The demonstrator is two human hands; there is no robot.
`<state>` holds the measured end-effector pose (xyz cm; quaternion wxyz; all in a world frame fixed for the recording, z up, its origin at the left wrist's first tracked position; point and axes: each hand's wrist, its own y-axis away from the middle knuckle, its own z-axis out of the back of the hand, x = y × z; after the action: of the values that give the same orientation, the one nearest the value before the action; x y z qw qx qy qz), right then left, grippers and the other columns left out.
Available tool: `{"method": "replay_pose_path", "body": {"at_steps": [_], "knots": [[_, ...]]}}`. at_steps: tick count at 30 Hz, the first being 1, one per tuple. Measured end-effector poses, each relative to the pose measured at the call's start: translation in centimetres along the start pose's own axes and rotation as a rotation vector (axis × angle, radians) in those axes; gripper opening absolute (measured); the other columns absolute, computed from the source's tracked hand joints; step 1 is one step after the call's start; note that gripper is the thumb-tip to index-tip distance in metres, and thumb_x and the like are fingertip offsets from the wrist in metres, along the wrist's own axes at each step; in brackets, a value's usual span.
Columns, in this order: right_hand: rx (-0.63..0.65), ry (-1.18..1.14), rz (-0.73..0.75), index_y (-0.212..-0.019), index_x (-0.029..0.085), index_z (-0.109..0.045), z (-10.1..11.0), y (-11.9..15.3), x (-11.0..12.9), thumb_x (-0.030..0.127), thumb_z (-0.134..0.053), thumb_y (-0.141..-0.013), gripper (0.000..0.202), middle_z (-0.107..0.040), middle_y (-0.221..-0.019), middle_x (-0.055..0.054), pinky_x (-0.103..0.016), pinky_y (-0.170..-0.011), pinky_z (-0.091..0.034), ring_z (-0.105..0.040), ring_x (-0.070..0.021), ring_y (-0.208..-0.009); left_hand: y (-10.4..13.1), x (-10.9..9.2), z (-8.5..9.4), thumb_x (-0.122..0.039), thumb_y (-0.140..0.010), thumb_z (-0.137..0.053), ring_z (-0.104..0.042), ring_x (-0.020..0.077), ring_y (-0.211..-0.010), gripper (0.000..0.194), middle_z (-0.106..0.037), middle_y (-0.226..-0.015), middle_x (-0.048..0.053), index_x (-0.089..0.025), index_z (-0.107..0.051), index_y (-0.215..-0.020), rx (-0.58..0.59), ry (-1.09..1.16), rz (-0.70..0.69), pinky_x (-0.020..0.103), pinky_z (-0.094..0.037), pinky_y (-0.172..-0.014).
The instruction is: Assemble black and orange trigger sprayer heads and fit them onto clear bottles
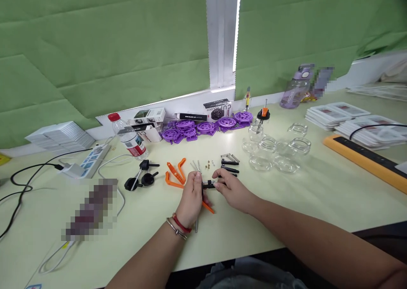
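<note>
My left hand [190,200] is closed around a black part with an orange lever [208,207] poking out below and a thin metal tube [196,226] beneath the palm. My right hand [233,191] pinches at a black piece with a small metal pin [209,184] between the two hands; its inner end is hidden by fingers. Just beyond the hands lie loose metal tubes [198,166], tiny brass-coloured bits [208,164], springs [231,157] and black rod-like parts [230,169]. Orange levers [175,172] and black round caps with spouts [148,178] sit to the left.
Clear glass jars [282,155] stand at right, one topped by a black-and-orange fitting [263,113]. Purple plastic parts [206,127] line the back. A water bottle [129,136], power strip [95,159] and cables are left; an orange power strip [365,161] is right.
</note>
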<state>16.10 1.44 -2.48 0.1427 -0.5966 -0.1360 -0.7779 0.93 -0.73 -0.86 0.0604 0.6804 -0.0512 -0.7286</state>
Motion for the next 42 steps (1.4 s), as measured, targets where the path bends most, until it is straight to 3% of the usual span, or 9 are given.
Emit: {"method": "replay_pose_path", "body": {"at_steps": [4,9,16,22,42], "knots": [[-0.01,0.073,0.067,-0.092,0.022,-0.046,0.0,-0.2,-0.1,0.029,-0.043,-0.086,0.01,-0.042,-0.063,0.006,-0.025,-0.056,-0.032,-0.035,-0.0112,-0.054,-0.2,0.6,-0.1,-0.058,-0.08,-0.049,-0.049,0.0119,-0.041,0.043,-0.045,-0.054,-0.007,-0.022,-0.047,-0.103,-0.038,-0.036,-0.016,0.024,-0.047,-0.038],[-0.007,0.028,0.056,-0.094,0.023,-0.043,-0.1,0.0,0.0,0.027,-0.041,-0.086,0.009,-0.043,-0.064,0.006,-0.024,-0.052,-0.029,-0.031,-0.0098,-0.05,-0.6,0.5,-0.2,-0.05,-0.075,-0.059,-0.046,0.0102,-0.04,0.033,-0.045,-0.055,-0.007,-0.021,-0.047,-0.086,-0.019,0.011,0.087,0.028,-0.05,-0.037],[-0.04,0.045,0.065,-0.086,0.022,-0.046,-0.3,-0.2,0.0,0.024,-0.042,-0.084,0.005,-0.04,-0.061,0.006,-0.024,-0.052,-0.028,-0.031,-0.01,-0.05,-0.7,0.3,-0.4,-0.046,-0.073,-0.061,-0.045,0.0095,-0.038,0.032,-0.044,-0.055,-0.007,-0.021,-0.042,-0.077,-0.063,0.043,0.114,0.026,-0.047,-0.034],[-0.078,0.115,0.08,-0.092,0.021,-0.048,-0.4,-0.2,0.1,0.024,-0.043,-0.084,0.009,-0.043,-0.065,0.005,-0.026,-0.059,-0.033,-0.037,-0.012,-0.056,-0.8,0.2,-0.3,-0.051,-0.074,-0.06,-0.046,0.0096,-0.039,0.035,-0.044,-0.056,-0.007,-0.021,-0.04,-0.074,-0.052,0.04,0.133,0.026,-0.046,-0.034],[-0.069,0.05,0.092,-0.09,0.022,-0.047,-0.7,-0.5,-0.5,0.024,-0.043,-0.085,0.008,-0.042,-0.061,0.006,-0.025,-0.055,-0.031,-0.034,-0.0111,-0.052,-0.7,-0.5,-0.6,-0.042,-0.071,-0.064,-0.041,0.0081,-0.036,0.033,-0.039,-0.052,-0.009,-0.022,-0.038,-0.072,-0.089,0.062,0.197,0.027,-0.047,-0.034]]}}
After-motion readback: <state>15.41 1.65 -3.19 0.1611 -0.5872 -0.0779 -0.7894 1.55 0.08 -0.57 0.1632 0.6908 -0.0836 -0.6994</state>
